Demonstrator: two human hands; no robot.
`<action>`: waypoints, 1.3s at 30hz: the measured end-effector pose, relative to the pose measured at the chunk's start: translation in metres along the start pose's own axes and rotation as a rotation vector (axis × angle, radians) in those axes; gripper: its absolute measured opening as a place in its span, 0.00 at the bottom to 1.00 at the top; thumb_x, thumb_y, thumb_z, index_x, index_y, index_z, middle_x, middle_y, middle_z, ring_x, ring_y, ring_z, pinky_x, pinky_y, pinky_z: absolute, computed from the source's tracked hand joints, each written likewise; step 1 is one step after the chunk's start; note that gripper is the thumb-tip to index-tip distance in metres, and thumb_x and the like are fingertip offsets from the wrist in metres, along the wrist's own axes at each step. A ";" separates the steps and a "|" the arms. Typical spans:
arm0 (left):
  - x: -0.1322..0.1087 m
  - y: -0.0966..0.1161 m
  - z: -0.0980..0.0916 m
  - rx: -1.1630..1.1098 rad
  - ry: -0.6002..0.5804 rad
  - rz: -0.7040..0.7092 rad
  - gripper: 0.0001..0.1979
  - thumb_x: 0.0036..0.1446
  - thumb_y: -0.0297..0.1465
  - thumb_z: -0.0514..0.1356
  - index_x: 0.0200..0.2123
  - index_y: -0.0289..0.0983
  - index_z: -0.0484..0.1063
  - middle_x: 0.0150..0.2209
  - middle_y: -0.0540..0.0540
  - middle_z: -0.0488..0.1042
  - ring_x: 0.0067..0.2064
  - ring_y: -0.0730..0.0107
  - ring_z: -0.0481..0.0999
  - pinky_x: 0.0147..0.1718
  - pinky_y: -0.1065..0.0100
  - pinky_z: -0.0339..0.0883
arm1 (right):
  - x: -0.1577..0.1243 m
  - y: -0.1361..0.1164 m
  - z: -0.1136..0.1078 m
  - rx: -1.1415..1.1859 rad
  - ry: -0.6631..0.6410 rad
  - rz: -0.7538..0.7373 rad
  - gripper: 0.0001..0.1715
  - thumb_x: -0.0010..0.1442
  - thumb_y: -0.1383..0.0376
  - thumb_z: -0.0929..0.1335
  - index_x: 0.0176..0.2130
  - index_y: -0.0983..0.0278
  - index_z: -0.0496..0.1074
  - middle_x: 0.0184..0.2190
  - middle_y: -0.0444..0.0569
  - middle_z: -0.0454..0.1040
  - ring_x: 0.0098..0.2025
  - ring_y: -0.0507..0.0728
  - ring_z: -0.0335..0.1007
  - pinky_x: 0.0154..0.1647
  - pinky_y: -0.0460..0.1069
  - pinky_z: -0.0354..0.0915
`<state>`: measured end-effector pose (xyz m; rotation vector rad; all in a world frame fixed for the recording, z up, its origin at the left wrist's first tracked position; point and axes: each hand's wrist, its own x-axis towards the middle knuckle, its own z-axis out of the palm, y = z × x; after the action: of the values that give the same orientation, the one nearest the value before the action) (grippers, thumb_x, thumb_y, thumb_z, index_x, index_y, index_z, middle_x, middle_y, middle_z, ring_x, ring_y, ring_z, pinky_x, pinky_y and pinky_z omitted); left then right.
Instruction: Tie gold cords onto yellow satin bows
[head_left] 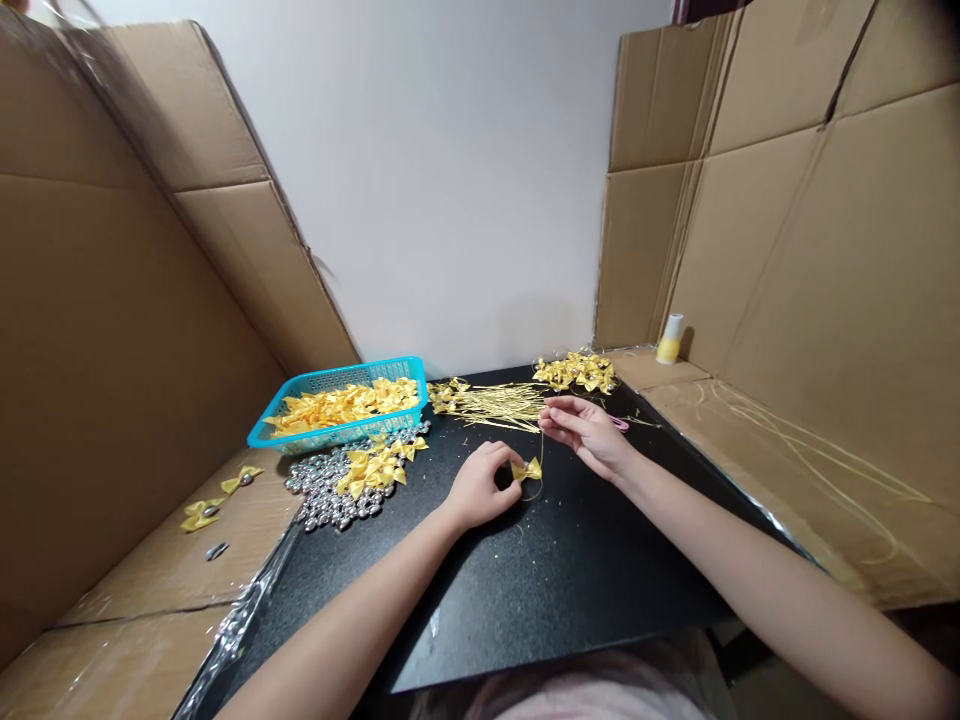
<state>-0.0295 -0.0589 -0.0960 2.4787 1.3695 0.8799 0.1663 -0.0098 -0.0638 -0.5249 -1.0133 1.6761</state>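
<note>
My left hand point(487, 485) pinches the left side of a small yellow ribbon bow point(529, 470) just over the black tabletop. A silver bell or bead shows at the bow's middle. From the bow a thin gold cord point(542, 446) runs up to my right hand point(585, 432), whose fingertips are closed together on it. Beyond my hands lies a bundle of cut gold cords point(499, 405). Just behind my right hand a pink-handled tool point(619, 424) is partly hidden, so its kind cannot be made out.
A turquoise basket point(259, 432) of yellow bows stands back left. Silver beads point(322, 490) with loose bows point(371, 468) lie before it. Bows with cords point(577, 372) are piled at the back right. A thread spool point(670, 338) stands on cardboard point(810, 250), which walls both sides.
</note>
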 end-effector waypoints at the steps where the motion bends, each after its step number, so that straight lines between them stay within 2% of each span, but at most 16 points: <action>1: 0.000 0.000 0.000 -0.003 0.001 0.001 0.08 0.48 0.24 0.58 0.34 0.38 0.71 0.35 0.47 0.74 0.39 0.63 0.71 0.42 0.63 0.65 | 0.000 0.000 0.000 0.004 0.000 -0.001 0.17 0.39 0.63 0.80 0.31 0.63 0.78 0.28 0.43 0.80 0.28 0.49 0.77 0.36 0.44 0.74; 8: 0.000 0.002 -0.002 -0.016 0.005 0.003 0.07 0.51 0.27 0.59 0.36 0.37 0.72 0.36 0.46 0.74 0.40 0.62 0.70 0.42 0.63 0.64 | -0.001 -0.003 0.002 0.022 -0.020 0.000 0.17 0.37 0.63 0.80 0.30 0.63 0.78 0.27 0.42 0.81 0.28 0.48 0.77 0.34 0.42 0.74; 19: 0.000 0.006 -0.004 -0.042 -0.009 -0.004 0.12 0.52 0.33 0.63 0.41 0.37 0.74 0.42 0.43 0.74 0.44 0.59 0.69 0.46 0.60 0.62 | -0.007 -0.003 0.005 0.019 -0.074 0.027 0.15 0.40 0.64 0.80 0.30 0.64 0.78 0.27 0.44 0.81 0.28 0.50 0.78 0.34 0.44 0.75; 27: 0.001 0.012 -0.005 -0.144 -0.051 -0.136 0.06 0.53 0.29 0.61 0.35 0.37 0.76 0.34 0.45 0.77 0.37 0.63 0.71 0.40 0.63 0.63 | -0.009 -0.014 0.009 0.050 -0.087 0.000 0.15 0.40 0.64 0.79 0.30 0.65 0.77 0.23 0.41 0.78 0.23 0.47 0.74 0.31 0.43 0.75; 32: -0.005 0.031 -0.019 -0.326 -0.146 -0.228 0.11 0.57 0.35 0.59 0.36 0.34 0.76 0.29 0.47 0.77 0.27 0.72 0.69 0.26 0.72 0.62 | -0.016 -0.037 0.020 0.080 -0.121 -0.026 0.14 0.42 0.64 0.79 0.31 0.63 0.77 0.22 0.39 0.77 0.24 0.46 0.74 0.31 0.41 0.74; 36: -0.011 0.057 -0.036 -0.653 -0.242 -0.292 0.11 0.54 0.35 0.62 0.35 0.32 0.76 0.28 0.47 0.75 0.27 0.73 0.67 0.28 0.72 0.62 | -0.023 -0.056 0.030 0.093 -0.189 -0.068 0.11 0.46 0.65 0.77 0.33 0.62 0.77 0.23 0.39 0.77 0.24 0.46 0.74 0.31 0.41 0.74; 39: -0.012 0.074 -0.047 -0.654 -0.234 -0.272 0.08 0.52 0.32 0.63 0.32 0.32 0.76 0.27 0.47 0.74 0.29 0.73 0.66 0.31 0.70 0.61 | -0.029 -0.065 0.036 0.086 -0.243 -0.084 0.09 0.49 0.65 0.76 0.33 0.62 0.77 0.24 0.38 0.77 0.25 0.45 0.74 0.32 0.41 0.74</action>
<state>-0.0081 -0.1160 -0.0320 1.7883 1.0797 0.7833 0.1846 -0.0444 0.0057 -0.2222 -1.1154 1.7274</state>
